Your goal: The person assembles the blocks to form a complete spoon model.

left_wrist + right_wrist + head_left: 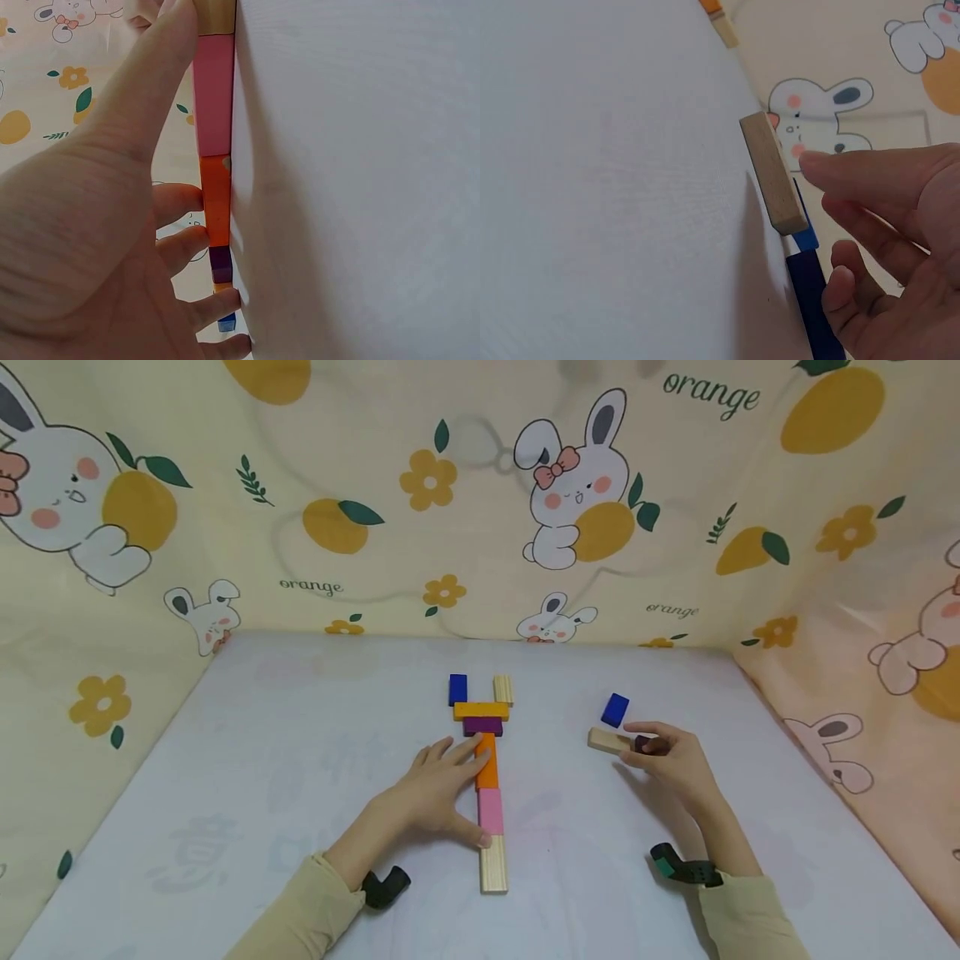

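My left hand (435, 789) lies spread along the left side of a row of blocks. Its fingers touch the orange block (488, 768), and the thumb rests at the plain wooden block (493, 870). A pink block (491, 810) sits between those two. Past the orange one come a purple block (482, 726) and a yellow bar (482, 711). On the right, my right hand (675, 760) hovers around a loose wooden block (769, 172); its thumb looks apart from it. Curled fingers are against a dark block (810, 292), partly hidden in the head view.
Behind the yellow bar stand a blue block (458, 690) and a small wooden block (503, 690). Another blue block (615, 710) lies just beyond the loose wooden one. White cloth (262, 760) covers the table, with a patterned curtain (480, 552) at the back and sides.
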